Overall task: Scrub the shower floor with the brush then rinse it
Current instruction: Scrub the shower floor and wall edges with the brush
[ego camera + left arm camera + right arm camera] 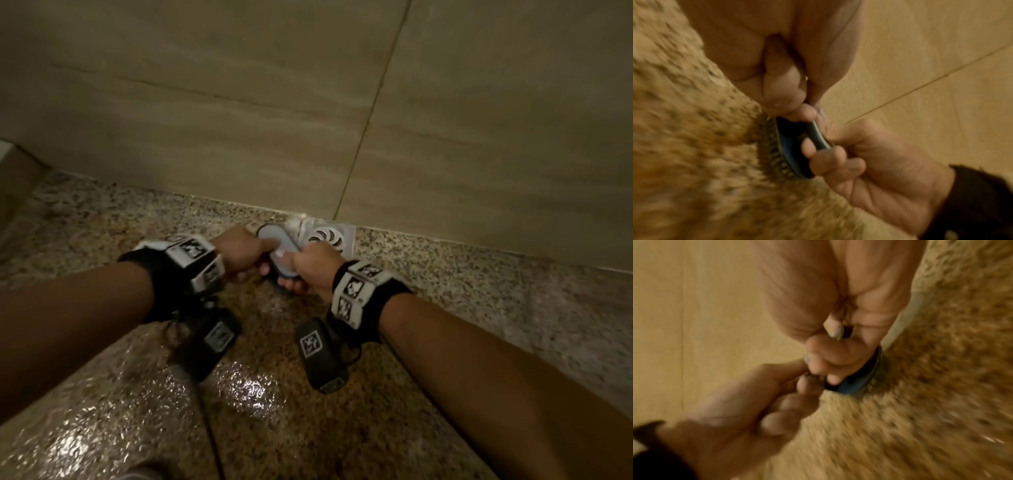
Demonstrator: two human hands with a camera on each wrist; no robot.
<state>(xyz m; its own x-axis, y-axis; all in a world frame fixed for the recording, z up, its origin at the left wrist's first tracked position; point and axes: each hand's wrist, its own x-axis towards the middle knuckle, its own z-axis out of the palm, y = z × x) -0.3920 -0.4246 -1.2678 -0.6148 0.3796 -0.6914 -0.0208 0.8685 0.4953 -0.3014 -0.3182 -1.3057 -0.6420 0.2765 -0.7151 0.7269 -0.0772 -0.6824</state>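
A scrub brush [279, 245] with a pale top and a blue body [793, 146] sits bristles-down on the wet speckled shower floor [239, 394], right beside the round drain [325, 238] at the foot of the wall. My left hand [239, 255] grips its left end, fingers curled under the handle [781, 91]. My right hand [310, 270] grips the near right end, thumb on top and fingers [838, 363] wrapped round it. The blue base [861, 381] shows below my right hand. Both wrist views are blurred.
A beige tiled wall [239, 102] rises directly behind the brush, and a pale ledge [513, 301] runs along its base to the right. The floor glistens with water near me. Black wrist straps and camera units [318, 353] hang under both wrists.
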